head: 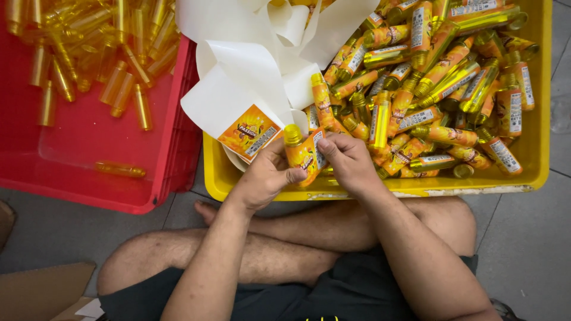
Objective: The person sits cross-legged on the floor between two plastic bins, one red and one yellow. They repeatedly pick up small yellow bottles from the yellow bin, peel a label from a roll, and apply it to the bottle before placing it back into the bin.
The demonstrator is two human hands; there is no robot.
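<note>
The person sits cross-legged on the floor, and both hands meet just at the near wall of the yellow crate [538, 107]. The left hand [267, 175] is closed around a small bottle [295, 151], and the right hand [348, 160] presses an orange label [312, 156] onto its side with thumb and fingers. So the bottle is between the two hands, upright, with its yellow cap on top.

I think the label can go on crooked or with a wrinkle, because the bottle is round and smooth and the sticker is thin. If the thumb slides, one edge may stay lifted. The glossy surface can also slip in the fingers, and the bottle would fall among the others in the crate.

Just left of the hands, one more sticker [248, 134] sits on a long white backing strip [250, 71], which curls loosely over the crate's left corner. It looks like waxy paper, and it may drag into the way.

The yellow crate is full of labelled bottles [434, 83], shiny, amber and gold, lying in all directions. Far left, a red crate [172, 160] of hard plastic holds bare bottles [95, 53], translucent and amber. The floor [523, 249] is grey and dull.
</note>
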